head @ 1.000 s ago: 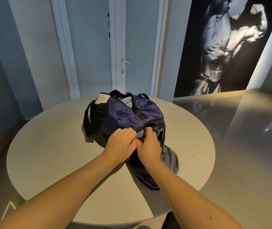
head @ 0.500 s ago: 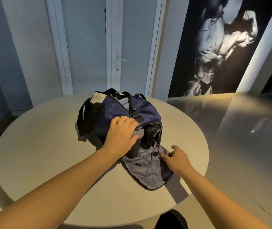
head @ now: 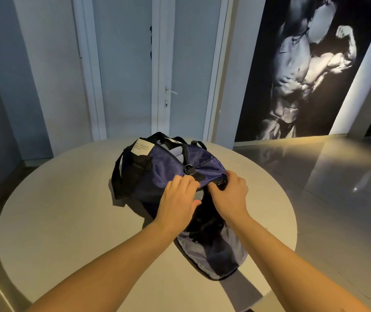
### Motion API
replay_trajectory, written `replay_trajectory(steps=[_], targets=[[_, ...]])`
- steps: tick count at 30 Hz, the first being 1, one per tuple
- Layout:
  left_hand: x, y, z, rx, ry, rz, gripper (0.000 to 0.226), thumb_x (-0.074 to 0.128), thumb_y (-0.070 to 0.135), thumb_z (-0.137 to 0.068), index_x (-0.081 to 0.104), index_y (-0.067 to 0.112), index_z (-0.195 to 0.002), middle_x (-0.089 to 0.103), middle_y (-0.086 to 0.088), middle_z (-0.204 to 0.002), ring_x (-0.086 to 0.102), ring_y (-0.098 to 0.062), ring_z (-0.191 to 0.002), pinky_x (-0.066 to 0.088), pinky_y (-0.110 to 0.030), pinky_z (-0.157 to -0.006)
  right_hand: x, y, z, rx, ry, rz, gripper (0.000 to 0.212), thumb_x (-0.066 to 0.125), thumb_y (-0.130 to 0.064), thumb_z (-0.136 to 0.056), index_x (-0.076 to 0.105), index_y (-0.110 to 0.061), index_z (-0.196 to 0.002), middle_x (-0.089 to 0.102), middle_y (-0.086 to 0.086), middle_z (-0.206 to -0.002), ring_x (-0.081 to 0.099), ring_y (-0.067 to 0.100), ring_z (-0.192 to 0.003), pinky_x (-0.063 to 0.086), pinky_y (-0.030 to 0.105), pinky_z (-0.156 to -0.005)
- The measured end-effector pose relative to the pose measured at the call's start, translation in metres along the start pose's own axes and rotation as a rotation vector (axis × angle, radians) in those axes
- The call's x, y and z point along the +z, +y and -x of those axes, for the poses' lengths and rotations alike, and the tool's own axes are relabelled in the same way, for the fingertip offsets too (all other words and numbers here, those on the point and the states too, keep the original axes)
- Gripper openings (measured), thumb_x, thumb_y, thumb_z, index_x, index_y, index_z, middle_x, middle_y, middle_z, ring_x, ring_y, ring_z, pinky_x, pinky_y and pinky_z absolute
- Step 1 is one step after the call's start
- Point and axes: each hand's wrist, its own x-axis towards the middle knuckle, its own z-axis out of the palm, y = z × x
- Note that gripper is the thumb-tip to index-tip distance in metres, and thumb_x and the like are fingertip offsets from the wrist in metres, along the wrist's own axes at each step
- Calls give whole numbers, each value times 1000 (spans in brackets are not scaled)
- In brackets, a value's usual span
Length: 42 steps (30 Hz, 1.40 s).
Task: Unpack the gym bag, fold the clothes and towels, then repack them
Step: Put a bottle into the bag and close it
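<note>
As I read the head view: unpacking has barely started, and I judge the contents are all inside the gym bag (head: 164, 174).
Bag position: it is on the bench (head: 67, 221), under the fingertips of both hands and running away beyond them. The end flap (head: 214, 255) hangs open below the wrists, between the forearms.
Risk, snag: the right fingers sit right at the zip. A hard pull outward could catch teeth or lining and stall the opening.
Risk, spill: dark contents sit loose in the mouth beneath both palms. If I lift the rim too high, the bag tips and they could slide out over the flap toward the bench edge.
Risk, drag: the bag is soft. One hand pulling without the other bracing would skid it across the bench instead of widening the mouth.
Left hand (head: 179, 200): palm down, with the fingers laid over the upper rim. The thumb is tucked beside a grey object (head: 199, 195) in the mouth. I cannot tell whether this is a pinch or only a press.
Right hand (head: 230, 195): just beside the left. The fingers are hooked over the rim at the zip and hold the fabric.
Arms: both are stretched forward and converge on the mouth, with the wrists roughly level.
</note>
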Motion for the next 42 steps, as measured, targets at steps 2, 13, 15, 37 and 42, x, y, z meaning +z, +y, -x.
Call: replay_trajectory(steps=[2,13,15,37,42], targets=[[-2,-3,-1,18,-7,25,44,84,38,-80,61,20,-112,59,3,-109,54,-20,-97,49,-34,-80,-3,-8,-2,59,7,-9,56,60,-28,-94,41,-20,-147,40,13,-142,34,33,-133,33,43,-110],[-41,-100,-25,-432,151,133,25,60,34,-96,63,20,-117,53,-4,-135,42,-26,-126,41,-47,-105,31,-38,32,292,-182,-467,61,78,-45,-83,38,-20,-121,59,0,-99,65,19,-91,62,44,-80],[-38,-107,-26,-414,149,168,26,63,32,-95,60,18,-116,49,-5,-138,40,-27,-128,40,-45,-105,33,-48,29,381,-193,-481,40,76,-37,-88,46,-12,-97,60,6,-95,67,23,-91,63,37,-71],[-14,-190,-81,-704,-163,225,40,51,38,-102,59,11,-131,61,-12,-132,51,-33,-124,42,-45,-103,-63,-16,-60,514,-315,-334,9,47,-9,-92,55,-4,-92,42,13,-85,49,31,-80,55,64,-82],[5,-186,-91,-840,-198,237,52,51,48,-100,53,9,-136,60,-16,-131,58,-37,-116,49,-45,-97,-80,1,-93,500,-168,-285,11,48,-5,-94,58,-2,-91,49,9,-71,52,27,-68,52,40,-68]])
